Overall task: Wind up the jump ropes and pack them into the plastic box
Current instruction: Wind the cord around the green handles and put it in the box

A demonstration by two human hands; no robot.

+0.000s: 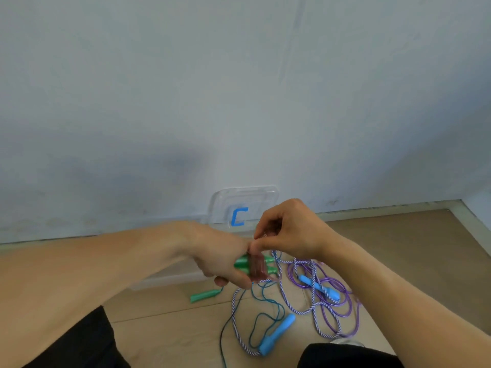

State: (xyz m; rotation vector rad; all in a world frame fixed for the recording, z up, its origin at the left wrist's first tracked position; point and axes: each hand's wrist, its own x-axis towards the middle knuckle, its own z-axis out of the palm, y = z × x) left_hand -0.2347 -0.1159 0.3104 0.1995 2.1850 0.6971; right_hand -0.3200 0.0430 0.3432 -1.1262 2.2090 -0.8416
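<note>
The left hand point(225, 261) hides most of the clear box point(170, 277) behind it and grips two green handles point(243, 264) wound with pinkish rope point(257, 268), whose detail is blurred. The right hand point(289, 229) pinches that rope just above the bundle, thumb against curled fingers, in front of the lid point(244, 205) marked C. On the floor point(398, 248) lie one loose green handle point(204, 296), two blue handles point(277, 334) and tangled striped and purple ropes point(326, 309).

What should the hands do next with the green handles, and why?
Probably the right hand should lay one more turn of the translucent pinkish cord around the two green plastic handles that the left hand grips. It pinches the cord just above the wound band, so winding looks unfinished.
</note>
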